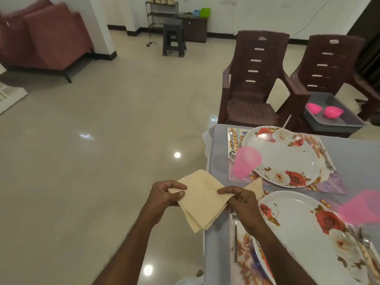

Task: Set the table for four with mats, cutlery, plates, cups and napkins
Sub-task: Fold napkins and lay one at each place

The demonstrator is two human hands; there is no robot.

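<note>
Both hands hold a small stack of cream napkins (202, 199) just off the table's left edge. My left hand (166, 195) grips the stack's left corner. My right hand (239, 199) pinches the right corner, where one napkin's tip sticks out behind it. On the table (216, 161) lie two floral mats, each with a white rose-patterned plate: the far plate (281, 156) and the near plate (304, 229). A pink cup (245, 162) stands on the far mat (337, 184), and a blurred pink cup (362, 206) is at the right edge. A spoon (232, 145) lies left of the far plate, a fork (324, 156) right of it.
Two brown plastic chairs (253, 79) stand beyond the table. A grey tray (341, 120) with two pink cups rests on the right chair. Shiny tiled floor spreads to the left, with a red sofa (41, 36) and a dark stool (173, 38) far off.
</note>
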